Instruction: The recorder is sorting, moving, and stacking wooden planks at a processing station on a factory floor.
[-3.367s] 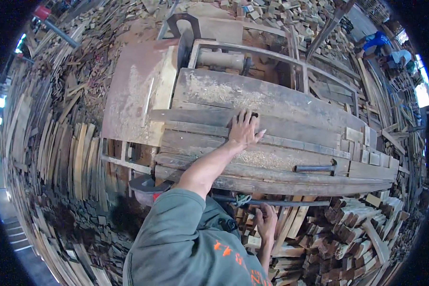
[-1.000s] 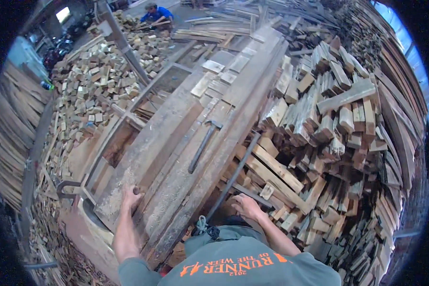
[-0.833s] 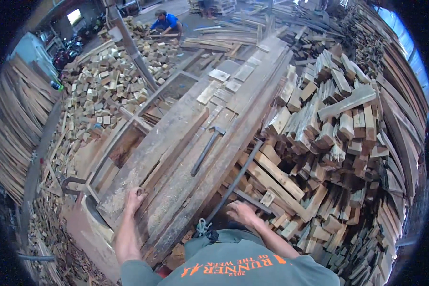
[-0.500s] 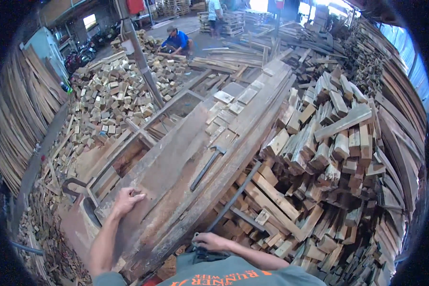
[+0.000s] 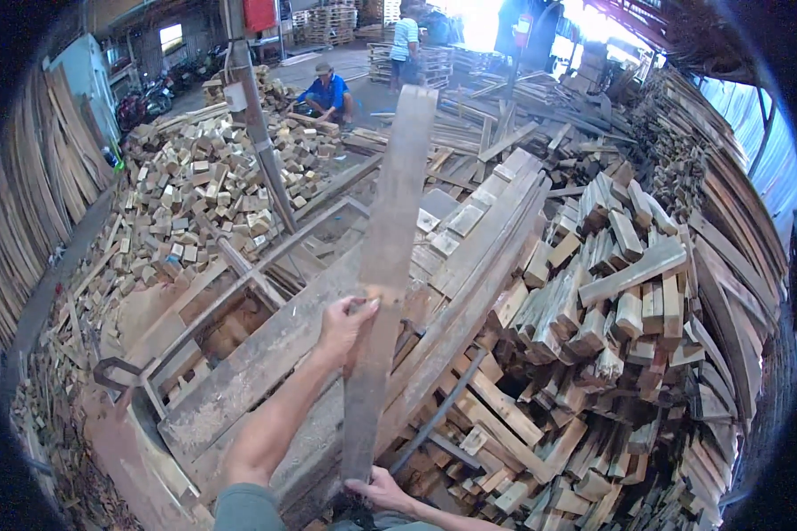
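Head view: left hand (image 5: 345,326) fingers clamped on a raised plank (image 5: 383,274); right hand (image 5: 376,488) fingers grip its lower end, above the worktop (image 5: 239,380).

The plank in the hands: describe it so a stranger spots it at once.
Start at the long wooden bench running up the middle. Above it one long grey plank stands tilted up, left hand midway, right hand at its lower end. The other boards all lie flat or stacked.
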{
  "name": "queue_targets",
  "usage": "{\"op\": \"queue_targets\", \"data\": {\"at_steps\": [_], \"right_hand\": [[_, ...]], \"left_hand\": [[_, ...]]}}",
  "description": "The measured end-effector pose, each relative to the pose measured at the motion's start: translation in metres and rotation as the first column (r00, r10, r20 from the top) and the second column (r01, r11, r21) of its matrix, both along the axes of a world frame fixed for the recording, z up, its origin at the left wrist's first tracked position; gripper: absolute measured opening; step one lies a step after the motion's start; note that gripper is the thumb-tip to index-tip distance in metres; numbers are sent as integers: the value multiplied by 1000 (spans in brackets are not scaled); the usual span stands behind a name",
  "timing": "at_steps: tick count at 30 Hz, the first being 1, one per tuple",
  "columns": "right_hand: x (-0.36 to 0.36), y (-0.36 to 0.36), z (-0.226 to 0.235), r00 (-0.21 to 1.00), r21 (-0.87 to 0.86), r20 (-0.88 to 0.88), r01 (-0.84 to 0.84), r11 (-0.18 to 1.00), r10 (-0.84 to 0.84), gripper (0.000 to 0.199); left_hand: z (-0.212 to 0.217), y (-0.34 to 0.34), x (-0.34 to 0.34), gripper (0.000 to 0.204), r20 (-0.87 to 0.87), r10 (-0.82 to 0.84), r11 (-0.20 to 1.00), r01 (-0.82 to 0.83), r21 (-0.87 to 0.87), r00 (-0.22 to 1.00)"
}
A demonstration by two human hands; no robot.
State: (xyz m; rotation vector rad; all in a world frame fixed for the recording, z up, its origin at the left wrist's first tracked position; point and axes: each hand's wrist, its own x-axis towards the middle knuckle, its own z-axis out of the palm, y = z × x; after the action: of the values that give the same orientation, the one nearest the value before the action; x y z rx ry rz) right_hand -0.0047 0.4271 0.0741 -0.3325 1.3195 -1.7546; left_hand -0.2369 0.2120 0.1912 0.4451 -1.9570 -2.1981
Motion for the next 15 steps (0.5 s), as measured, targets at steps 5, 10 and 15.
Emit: {"op": "queue_targets", "data": {"at_steps": [5,10,15], "right_hand": [[-75,-19,36,972,10,-219,88,996,-84,30],[-361,-80,137,982,166,-96,177,970,-163,57],[-570,-47,180,611,147,-520,753,642,-597,71]], "left_hand": [[34,-25,-61,45,-200,-47,980,84,183,979],[72,-39,-10,78,-175,49,987,-21,162,983],[-20,-37,121,55,38,146,989,-147,30,989]]}}
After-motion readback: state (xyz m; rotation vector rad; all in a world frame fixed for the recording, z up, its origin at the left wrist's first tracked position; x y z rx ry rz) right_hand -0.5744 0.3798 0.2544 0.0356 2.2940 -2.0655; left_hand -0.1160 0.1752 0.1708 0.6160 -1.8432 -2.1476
